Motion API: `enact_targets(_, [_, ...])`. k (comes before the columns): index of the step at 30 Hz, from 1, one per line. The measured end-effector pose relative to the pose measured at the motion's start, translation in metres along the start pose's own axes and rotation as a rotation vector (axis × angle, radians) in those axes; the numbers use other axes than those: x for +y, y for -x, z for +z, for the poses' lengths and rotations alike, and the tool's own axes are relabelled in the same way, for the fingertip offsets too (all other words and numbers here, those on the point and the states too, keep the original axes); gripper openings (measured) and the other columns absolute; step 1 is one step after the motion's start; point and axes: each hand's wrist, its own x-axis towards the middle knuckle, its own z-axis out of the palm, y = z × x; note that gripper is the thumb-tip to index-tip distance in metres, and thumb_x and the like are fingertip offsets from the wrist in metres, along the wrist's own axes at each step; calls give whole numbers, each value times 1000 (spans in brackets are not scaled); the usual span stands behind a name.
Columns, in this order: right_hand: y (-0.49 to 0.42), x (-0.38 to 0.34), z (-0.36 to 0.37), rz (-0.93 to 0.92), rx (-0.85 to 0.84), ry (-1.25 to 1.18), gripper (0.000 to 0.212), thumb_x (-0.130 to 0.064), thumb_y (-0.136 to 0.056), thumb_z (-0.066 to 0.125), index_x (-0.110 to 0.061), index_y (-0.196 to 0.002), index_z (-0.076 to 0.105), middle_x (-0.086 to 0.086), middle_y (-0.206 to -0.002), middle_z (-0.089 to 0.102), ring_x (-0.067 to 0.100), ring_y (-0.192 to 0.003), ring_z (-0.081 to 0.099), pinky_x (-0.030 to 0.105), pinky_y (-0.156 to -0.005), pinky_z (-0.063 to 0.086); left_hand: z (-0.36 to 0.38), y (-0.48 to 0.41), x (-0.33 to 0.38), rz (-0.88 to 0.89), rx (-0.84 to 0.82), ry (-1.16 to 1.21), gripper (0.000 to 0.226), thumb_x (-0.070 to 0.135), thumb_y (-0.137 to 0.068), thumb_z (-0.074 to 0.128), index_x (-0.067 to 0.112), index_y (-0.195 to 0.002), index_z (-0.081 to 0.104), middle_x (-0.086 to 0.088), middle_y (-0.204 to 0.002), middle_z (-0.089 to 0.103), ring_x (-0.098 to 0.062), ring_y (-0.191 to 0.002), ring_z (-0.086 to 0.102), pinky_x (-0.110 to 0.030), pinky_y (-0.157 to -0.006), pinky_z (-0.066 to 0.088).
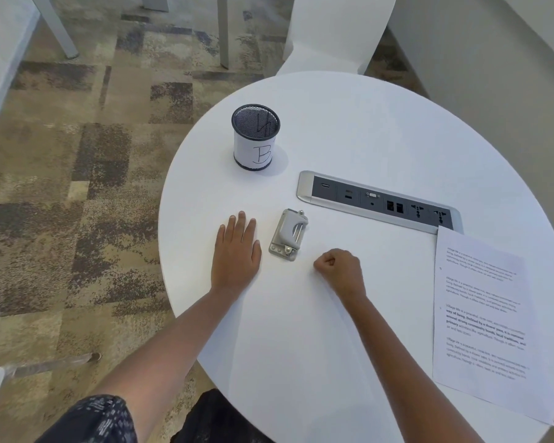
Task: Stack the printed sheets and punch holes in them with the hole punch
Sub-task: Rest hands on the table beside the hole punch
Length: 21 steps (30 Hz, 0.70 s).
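The left hand (237,251) lies flat on the desk (365,129) with its fingers straight, just left of the punch (289,235). The right hand (339,270) is curled into an empty fist, near the punch's right. The printed sheets (483,314) lie well right of the punch. A mesh cup (255,137) stands beyond it, and a socket strip (378,199) lies beyond and to its right.

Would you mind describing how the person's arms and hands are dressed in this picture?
Both forearms are bare. The left hand and right hand wear no gloves, rings or watch that show. A dark sleeve with pale speckles covers the left upper arm; the right arm's sleeve, if any, is out of view.
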Motion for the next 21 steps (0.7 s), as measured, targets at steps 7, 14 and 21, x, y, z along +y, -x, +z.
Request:
enact_targets(7, [-28, -27, -14, 38, 65, -341, 28, -7, -75, 55, -15, -51, 45, -1, -52, 48, -3, -37, 48, 13, -50, 39, 3, -12, -8, 70, -14, -5, 48, 25, -84, 37, 7, -123, 57, -19, -132, 55, -35, -119, 55, -51, -97, 43])
enact_targets(14, [-60, -94, -25, -173, 82, -404, 26, -8, -80, 55, -15, -55, 52, -10, -47, 51, -7, -38, 50, 16, -60, 49, 0, -39, -20, 40, -44, 15, 48, 29, -84, 37, 12, -126, 55, -13, -135, 54, -32, -122, 53, -50, -102, 39])
enact_targets(21, [-83, -166, -31, -404, 168, -283, 13, -9, -82, 51, -11, -71, 59, 3, -64, 58, 19, -67, 58, 26, -64, 42, -1, -68, -32, 7, -61, 16, 49, 29, -83, 36, 11, -125, 55, -14, -134, 55, -33, -122, 53, -51, -101, 40])
